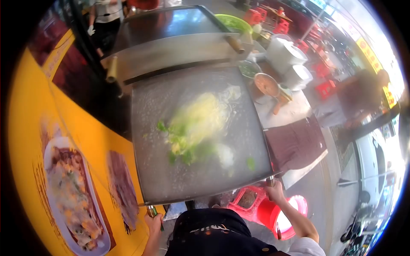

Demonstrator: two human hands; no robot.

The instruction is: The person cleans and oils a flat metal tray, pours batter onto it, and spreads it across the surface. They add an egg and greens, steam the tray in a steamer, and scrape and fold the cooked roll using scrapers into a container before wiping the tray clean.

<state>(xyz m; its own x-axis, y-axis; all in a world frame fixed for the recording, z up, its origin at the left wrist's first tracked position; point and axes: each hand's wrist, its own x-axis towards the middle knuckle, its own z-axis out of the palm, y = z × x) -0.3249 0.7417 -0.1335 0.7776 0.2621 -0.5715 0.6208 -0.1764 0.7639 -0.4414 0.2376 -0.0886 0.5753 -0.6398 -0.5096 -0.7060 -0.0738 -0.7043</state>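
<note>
My left hand is closed around a handle with a metal collar at the near left corner of a flat griddle. At the near right corner, my right hand grips a similar handle. Whether these belong to the griddle or to separate tools, I cannot tell. Chopped greens and pale, shredded-looking food lie heaped mid-griddle under steam, partly blurred. A stray green piece rests to the right.
Beyond stands a second dark griddle. On the right are a bowl of reddish sauce, stacked white containers and a brown cloth. A red bucket stands below, beside a yellow panel's side of the cart. People stand nearby.
</note>
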